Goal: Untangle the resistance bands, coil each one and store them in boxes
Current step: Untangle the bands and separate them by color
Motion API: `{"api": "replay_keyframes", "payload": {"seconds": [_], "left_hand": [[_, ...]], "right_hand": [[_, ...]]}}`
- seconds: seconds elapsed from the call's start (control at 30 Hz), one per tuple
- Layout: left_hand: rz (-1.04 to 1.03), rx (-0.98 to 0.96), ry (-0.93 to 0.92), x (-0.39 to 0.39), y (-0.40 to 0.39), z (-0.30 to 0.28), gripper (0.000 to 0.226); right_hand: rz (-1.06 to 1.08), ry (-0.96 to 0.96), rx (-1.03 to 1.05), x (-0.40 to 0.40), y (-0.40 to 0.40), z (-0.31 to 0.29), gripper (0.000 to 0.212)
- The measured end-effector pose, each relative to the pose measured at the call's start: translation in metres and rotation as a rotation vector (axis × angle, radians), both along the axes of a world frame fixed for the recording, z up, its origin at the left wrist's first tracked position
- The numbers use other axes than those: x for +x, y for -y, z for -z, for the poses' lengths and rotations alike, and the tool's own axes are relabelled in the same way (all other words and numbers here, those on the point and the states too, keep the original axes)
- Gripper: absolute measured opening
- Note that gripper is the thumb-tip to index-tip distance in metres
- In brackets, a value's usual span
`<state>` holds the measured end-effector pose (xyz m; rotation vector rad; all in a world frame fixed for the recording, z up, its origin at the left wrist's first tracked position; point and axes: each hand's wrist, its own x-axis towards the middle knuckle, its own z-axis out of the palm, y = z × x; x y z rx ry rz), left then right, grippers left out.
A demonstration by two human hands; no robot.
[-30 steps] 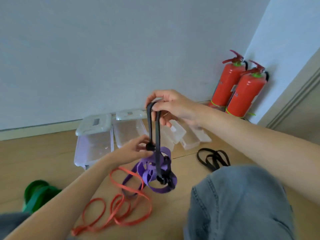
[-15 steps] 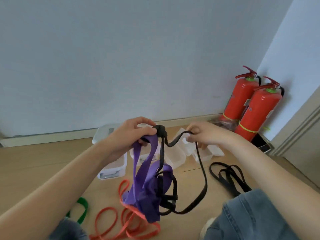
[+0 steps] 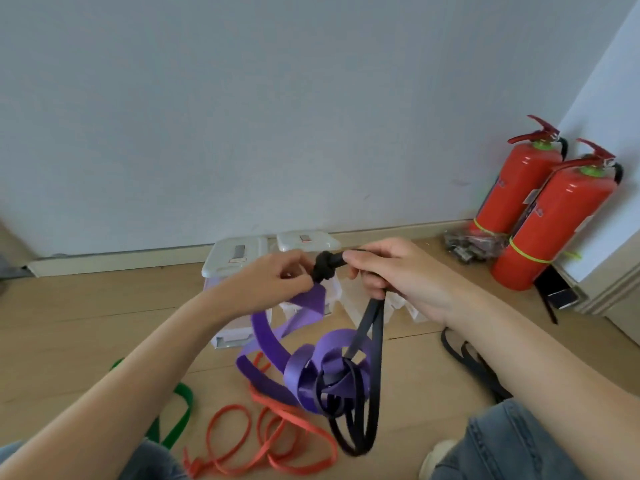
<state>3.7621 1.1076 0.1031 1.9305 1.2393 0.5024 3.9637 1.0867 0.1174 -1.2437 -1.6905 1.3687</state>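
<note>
Head view. Both hands raised over the wooden floor (image 3: 69, 306), working a black knot (image 3: 324, 266). Left hand (image 3: 273, 278) – fingers curled, pinching the knot together with the purple band (image 3: 277, 344) just beneath it. Right hand (image 3: 391, 275) – fingers wrapped round the black band (image 3: 375, 358), which hangs down in long loops and threads through the purple tangle in mid-air. Orange band (image 3: 277, 441) lies looped on the floor below; green band (image 3: 180, 410) to its left; a second black band (image 3: 471, 358) lies flat beside the right forearm. Clear lidded boxes (image 3: 235, 258) stand behind the hands, against the wall. Two red fire extinguishers (image 3: 547, 220) in the right corner.
</note>
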Motion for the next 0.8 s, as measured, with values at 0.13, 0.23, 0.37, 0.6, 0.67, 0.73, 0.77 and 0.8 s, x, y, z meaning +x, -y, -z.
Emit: {"api": "replay_keyframes", "payload": {"seconds": [0.13, 0.23, 0.37, 0.6, 0.67, 0.73, 0.77, 0.8], "left_hand": [[0.067, 0.081, -0.114, 0.000, 0.003, 0.008, 0.024], [0.081, 0.114, -0.357, -0.015, 0.003, 0.015, 0.025], [0.116, 0.046, -0.712, -0.033, 0.002, 0.030, 0.042], [0.206, -0.075, -0.096, 0.032, 0.022, 0.086, 0.054], [0.143, -0.114, -0.065, 0.037, 0.023, 0.097, 0.027], [0.119, -0.219, -0.057, 0.029, 0.017, 0.094, 0.014], [0.072, -0.277, -0.011, 0.025, 0.013, 0.091, 0.009], [0.005, -0.336, 0.063, 0.021, 0.011, 0.086, 0.006]], "right_hand": [[0.196, 0.181, 0.215, -0.006, 0.000, 0.006, 0.031], [0.449, 0.175, 0.256, 0.006, -0.006, 0.000, 0.028], [0.427, -0.278, 0.059, 0.018, -0.006, -0.013, 0.029], [0.156, -0.776, -0.116, -0.008, 0.002, -0.025, 0.031], [0.277, -0.847, -0.130, -0.001, -0.005, -0.026, 0.030], [0.434, -0.740, -0.089, 0.013, -0.012, -0.022, 0.028], [0.498, -0.529, -0.020, 0.024, -0.015, -0.017, 0.027], [0.512, -0.200, 0.054, 0.034, -0.017, -0.012, 0.025]]}}
